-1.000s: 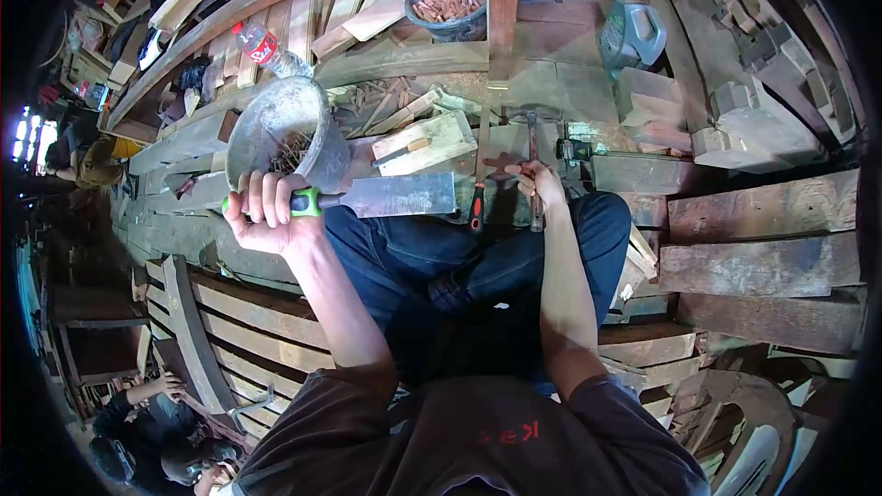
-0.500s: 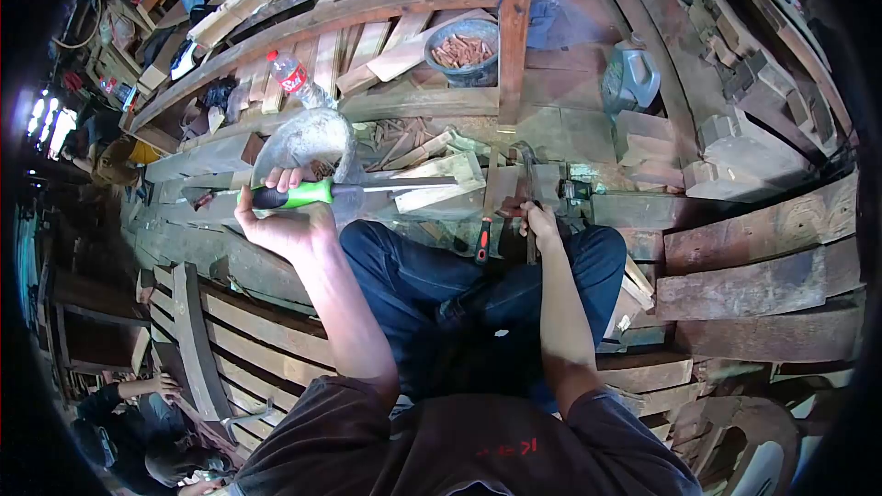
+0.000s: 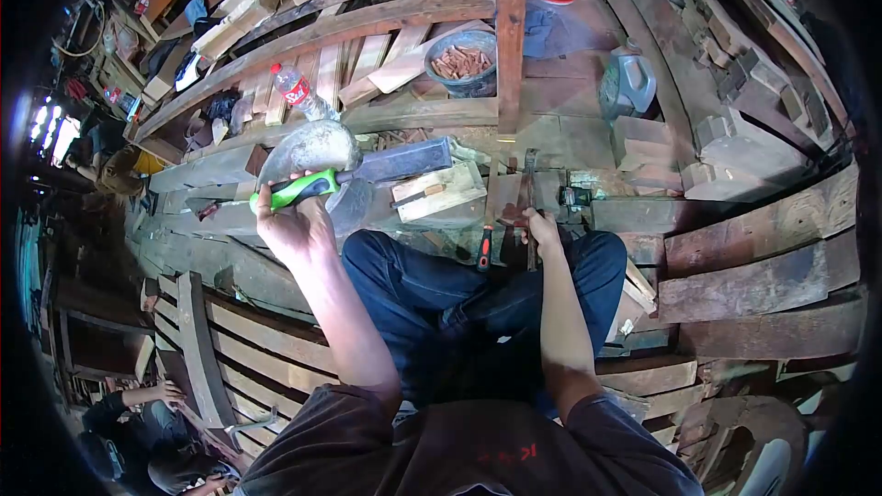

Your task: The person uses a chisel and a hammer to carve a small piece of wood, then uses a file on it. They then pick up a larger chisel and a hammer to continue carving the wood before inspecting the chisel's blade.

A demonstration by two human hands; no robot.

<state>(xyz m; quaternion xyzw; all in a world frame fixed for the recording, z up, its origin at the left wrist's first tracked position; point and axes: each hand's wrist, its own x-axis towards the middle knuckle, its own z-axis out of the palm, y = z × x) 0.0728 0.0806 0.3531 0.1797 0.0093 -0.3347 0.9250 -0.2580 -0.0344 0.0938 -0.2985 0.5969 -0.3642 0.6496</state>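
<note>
My left hand [image 3: 299,220] is wrapped round the green-and-black handle of a broad-bladed chisel [image 3: 400,162], raised with its flat face showing and its blade toward the right. Beneath and behind it stands a pale, dusty bucket [image 3: 317,152]. By my right knee, my right hand [image 3: 542,228] is closed on a hammer [image 3: 529,186], its head pointing away from me. Just left of the hammer lies a long flat tool with a red-and-black handle [image 3: 484,248]. A light wood block [image 3: 450,198] with a small slim piece on top sits beyond my legs.
A tub of wooden pegs [image 3: 459,60] stands behind a timber rail [image 3: 404,113], near a plastic bottle [image 3: 299,90]. To the right are a grey jug [image 3: 630,81] and stacked timber [image 3: 758,161]. Another person [image 3: 138,432] sits at lower left.
The chisel has turned from edge-on to showing its broad face, and its blade end has tilted up. My right hand stays on the hammer, whose head has shifted slightly.
</note>
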